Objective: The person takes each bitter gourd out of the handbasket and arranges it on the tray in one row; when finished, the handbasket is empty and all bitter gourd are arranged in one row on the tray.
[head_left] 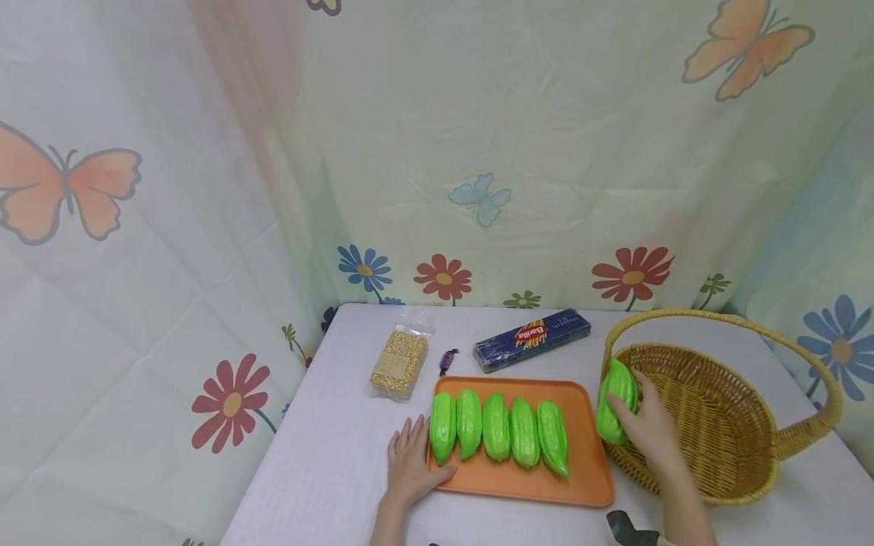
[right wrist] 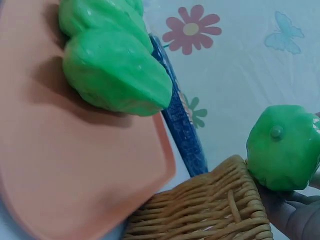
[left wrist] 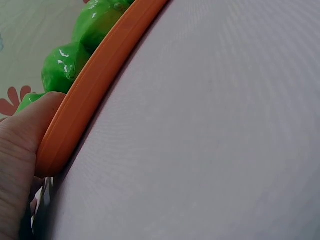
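My right hand grips a glossy bright green ridged gourd over the left rim of a wicker basket. In the right wrist view, the held gourd shows its rounded stem end beside the woven rim. At the front left corner of an orange tray, my left hand holds the edge, its thumb over the rim and its fingers along the outside. Several matching gourds lie side by side in the tray. Part of the left fingers is hidden behind the tray in the left wrist view.
Behind the tray lie a blue spaghetti box, a small purple wrapped candy and a clear bag of yellow kernels. The basket's tall handle arches over it. A dark object shows near my right forearm.
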